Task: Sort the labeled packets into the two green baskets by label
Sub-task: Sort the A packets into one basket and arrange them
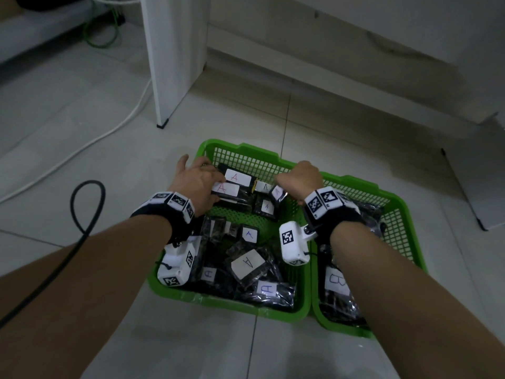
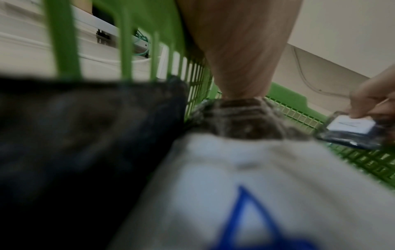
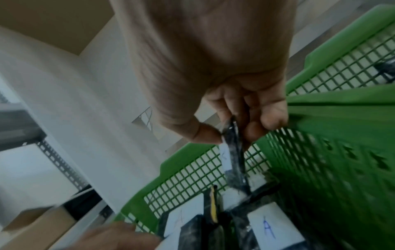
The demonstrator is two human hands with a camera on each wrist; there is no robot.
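Pinching a small packet [image 3: 232, 152], the right hand [image 1: 299, 177] hung over the left basket [image 1: 246, 154]; left hand [image 1: 196, 181] gripped an A packet [image 1: 228, 191] inside.

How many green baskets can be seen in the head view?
2. The left basket lies on the floor under both hands and holds packets labeled A. The right basket touches its right side; the right forearm covers part of it, and a packet labeled B lies inside.

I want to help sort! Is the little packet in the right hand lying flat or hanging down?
Hanging down. The right hand pinches the small packet by its top edge, so it dangles edge-on above the left basket.
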